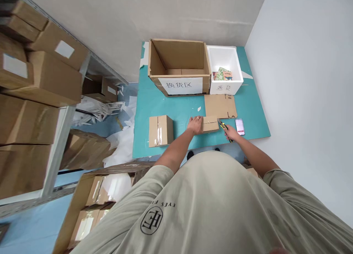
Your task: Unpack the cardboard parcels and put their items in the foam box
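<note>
A small cardboard box (210,124) lies near the front edge of the teal table (182,108). My left hand (195,124) grips its left end, fingers bent over the side. In my right hand (231,133) is a yellow and black utility knife (223,126), its tip at the box's right end. Just behind the small box lies a flat cardboard piece (219,106) with cut-out tabs. To the right of my right hand rests a phone (239,127) with its screen lit. A larger taped carton (160,131) stands left of my left hand.
A big open carton (180,85) with a handwritten label stands at the table's back, beside a white foam box (226,87) holding a few small packets. Shelves with cartons (55,77) rise on the left. A large box of parcels (88,224) stands at lower left.
</note>
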Demonstrator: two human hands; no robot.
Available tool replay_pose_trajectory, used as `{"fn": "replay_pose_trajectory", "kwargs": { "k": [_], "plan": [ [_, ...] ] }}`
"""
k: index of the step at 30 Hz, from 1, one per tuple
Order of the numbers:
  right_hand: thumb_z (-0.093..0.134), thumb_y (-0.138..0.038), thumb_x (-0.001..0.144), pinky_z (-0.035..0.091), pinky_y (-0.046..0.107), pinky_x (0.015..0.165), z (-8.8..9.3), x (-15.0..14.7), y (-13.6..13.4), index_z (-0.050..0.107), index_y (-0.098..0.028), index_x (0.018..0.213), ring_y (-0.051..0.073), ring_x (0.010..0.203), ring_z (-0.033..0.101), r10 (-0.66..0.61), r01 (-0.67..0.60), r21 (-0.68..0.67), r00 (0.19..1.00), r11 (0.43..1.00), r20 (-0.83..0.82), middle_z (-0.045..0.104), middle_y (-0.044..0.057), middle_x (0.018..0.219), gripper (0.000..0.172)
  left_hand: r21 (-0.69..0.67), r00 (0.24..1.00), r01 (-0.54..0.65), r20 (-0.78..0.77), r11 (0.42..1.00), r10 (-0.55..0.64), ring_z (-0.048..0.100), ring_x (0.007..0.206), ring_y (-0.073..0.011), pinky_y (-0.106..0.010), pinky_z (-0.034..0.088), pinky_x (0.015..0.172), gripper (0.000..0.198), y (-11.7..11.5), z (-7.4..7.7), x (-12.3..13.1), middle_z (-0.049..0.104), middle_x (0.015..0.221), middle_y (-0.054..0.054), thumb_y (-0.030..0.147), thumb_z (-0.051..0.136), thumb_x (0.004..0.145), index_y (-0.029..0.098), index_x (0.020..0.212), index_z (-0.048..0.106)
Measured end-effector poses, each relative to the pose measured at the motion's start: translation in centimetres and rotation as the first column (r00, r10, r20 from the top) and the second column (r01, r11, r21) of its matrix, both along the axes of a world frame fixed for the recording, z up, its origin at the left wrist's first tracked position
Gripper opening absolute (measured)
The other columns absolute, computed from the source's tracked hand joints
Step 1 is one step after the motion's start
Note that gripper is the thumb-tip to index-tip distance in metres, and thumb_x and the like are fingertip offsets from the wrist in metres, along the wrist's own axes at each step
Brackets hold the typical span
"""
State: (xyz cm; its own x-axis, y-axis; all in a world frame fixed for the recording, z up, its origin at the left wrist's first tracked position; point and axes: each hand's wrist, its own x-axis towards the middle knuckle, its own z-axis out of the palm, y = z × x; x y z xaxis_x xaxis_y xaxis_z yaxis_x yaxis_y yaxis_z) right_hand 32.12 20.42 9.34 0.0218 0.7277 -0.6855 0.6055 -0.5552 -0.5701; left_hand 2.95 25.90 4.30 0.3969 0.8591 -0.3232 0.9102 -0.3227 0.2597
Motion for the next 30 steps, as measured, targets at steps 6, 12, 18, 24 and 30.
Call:
{"fn": "replay_pose_trajectory", "kwargs": {
  "k": [6,12,18,24,30],
  "plan": [
    [0.062,-0.037,0.122,0.049,0.023,0.052,1.6,1.0,1.2,0.064,-0.022,0.121,0.015,0.051,0.061,0.056,-0.056,-0.041,0.998,0.998,-0.007,0.061,-0.007,0.064,0.015,0.024,0.999,0.009,-0.053,1.000,-0.008,0.058,0.146,-0.0427,-0.052,0.041,0.123,0.099,-0.2,1.5,0.2,0.062,0.160,-0.023,0.045,0.091,0.080,0.018,0.166,0.051],
    [0.063,-0.035,0.120,0.048,0.024,0.052,2.6,2.2,1.5,0.065,-0.021,0.121,0.017,0.049,0.061,0.155,-0.151,-0.105,0.987,0.983,0.039,0.061,-0.006,0.061,0.013,0.016,0.999,0.012,-0.046,1.000,-0.012,0.058,0.143,-0.0444,-0.052,0.040,0.119,0.098,0.0,1.2,0.1,0.063,0.157,-0.024,0.045,0.090,0.081,0.020,0.166,0.050],
    [0.069,-0.040,0.116,0.048,0.027,0.054,1.8,3.4,0.1,0.068,-0.022,0.118,0.019,0.047,0.060,0.206,-0.197,-0.111,0.976,0.974,0.068,0.062,-0.004,0.061,0.018,0.006,0.999,0.003,-0.033,1.000,-0.003,0.057,0.143,-0.0465,-0.054,0.039,0.120,0.101,0.2,0.7,0.0,0.062,0.159,-0.024,0.045,0.092,0.079,0.022,0.168,0.050],
    [0.071,-0.040,0.115,0.049,0.027,0.054,0.8,3.9,-1.7,0.069,-0.023,0.119,0.018,0.047,0.061,0.147,-0.146,-0.056,0.989,0.988,0.019,0.064,-0.005,0.064,0.018,0.002,1.000,0.001,-0.025,1.000,-0.001,0.056,0.146,-0.0446,-0.052,0.038,0.121,0.100,0.2,0.9,0.0,0.062,0.159,-0.021,0.045,0.093,0.081,0.023,0.168,0.050],
    [0.064,-0.043,0.117,0.052,0.024,0.052,0.1,4.5,-3.1,0.064,-0.025,0.125,0.016,0.051,0.064,-0.024,0.025,0.010,0.996,1.000,-0.090,0.067,-0.007,0.069,0.020,-0.005,0.999,0.028,-0.036,1.000,-0.028,0.054,0.150,-0.0450,-0.052,0.037,0.124,0.110,0.2,1.0,-0.2,0.058,0.165,-0.024,0.052,0.093,0.080,0.021,0.174,0.045]
  ]
}}
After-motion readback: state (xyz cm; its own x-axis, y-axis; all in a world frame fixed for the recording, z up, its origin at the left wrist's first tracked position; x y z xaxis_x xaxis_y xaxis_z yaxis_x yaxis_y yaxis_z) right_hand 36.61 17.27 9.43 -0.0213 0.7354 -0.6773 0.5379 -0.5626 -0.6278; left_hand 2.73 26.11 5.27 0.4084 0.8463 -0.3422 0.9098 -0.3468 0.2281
